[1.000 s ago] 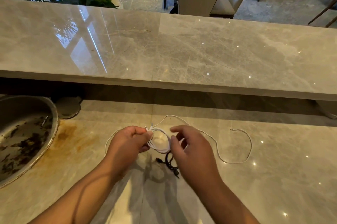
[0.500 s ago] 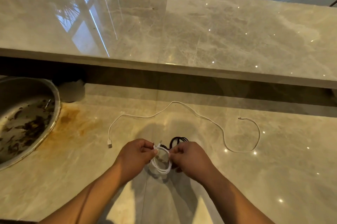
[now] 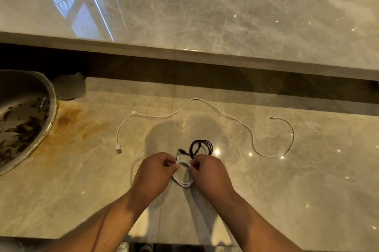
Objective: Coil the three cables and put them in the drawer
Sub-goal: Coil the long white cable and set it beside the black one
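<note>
A small coiled white cable (image 3: pixel 183 182) hangs between my two hands above the marble counter (image 3: pixel 307 180). My left hand (image 3: pixel 153 173) pinches its left side and my right hand (image 3: pixel 209 175) pinches its right side. Just beyond my hands a coiled black cable (image 3: pixel 202 146) lies on the counter. A long white cable (image 3: pixel 205 106) lies uncoiled in a wavy line across the counter, its USB plug at the left and its thin plug at the right. No drawer is in view.
A round metal sink (image 3: pixel 22 116) with dark debris is set into the counter at the left, with a rusty stain beside it. A raised marble bar top (image 3: pixel 225 15) runs across the back. The counter's front edge lies under my forearms.
My hands have drawn the white coil back toward me, away from the black coil. The head camera has tilted down, so the chairs and plant are out of view.
</note>
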`<state>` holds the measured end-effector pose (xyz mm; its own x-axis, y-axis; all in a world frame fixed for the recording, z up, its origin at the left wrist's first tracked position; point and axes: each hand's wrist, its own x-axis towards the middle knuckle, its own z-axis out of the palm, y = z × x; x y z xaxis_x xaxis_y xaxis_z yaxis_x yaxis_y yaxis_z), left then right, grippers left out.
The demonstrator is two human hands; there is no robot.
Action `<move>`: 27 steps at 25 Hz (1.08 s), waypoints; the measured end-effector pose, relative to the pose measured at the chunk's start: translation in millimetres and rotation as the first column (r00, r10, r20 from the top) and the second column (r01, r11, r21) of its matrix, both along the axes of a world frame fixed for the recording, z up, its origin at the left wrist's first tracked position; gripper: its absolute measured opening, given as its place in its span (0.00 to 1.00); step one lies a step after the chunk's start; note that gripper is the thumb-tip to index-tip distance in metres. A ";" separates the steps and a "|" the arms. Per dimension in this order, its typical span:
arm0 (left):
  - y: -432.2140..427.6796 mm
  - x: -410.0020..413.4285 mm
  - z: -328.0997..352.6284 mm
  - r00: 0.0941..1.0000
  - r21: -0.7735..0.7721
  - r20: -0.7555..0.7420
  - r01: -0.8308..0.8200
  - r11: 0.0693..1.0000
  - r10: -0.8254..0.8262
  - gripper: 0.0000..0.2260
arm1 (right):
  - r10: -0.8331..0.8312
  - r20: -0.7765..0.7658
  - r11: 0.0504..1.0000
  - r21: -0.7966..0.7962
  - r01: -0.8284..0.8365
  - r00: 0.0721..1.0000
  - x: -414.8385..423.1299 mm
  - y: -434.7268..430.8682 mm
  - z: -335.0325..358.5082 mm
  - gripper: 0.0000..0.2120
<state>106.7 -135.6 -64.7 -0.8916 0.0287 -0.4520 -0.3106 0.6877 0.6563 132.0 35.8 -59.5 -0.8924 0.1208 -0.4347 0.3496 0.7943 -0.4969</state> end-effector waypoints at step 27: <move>0.9 3.7 -9.8 0.970 -0.066 -0.151 0.184 0.981 -0.192 0.06 | -0.022 -0.019 0.998 -0.057 0.021 1.000 15.2 6.8 -15.0 0.09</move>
<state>110.4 -134.7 -74.5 -0.9320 0.1833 -0.3127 -0.0686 0.7579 0.6487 147.3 42.5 -74.5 -0.8984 0.1154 -0.4237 0.3557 0.7573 -0.5478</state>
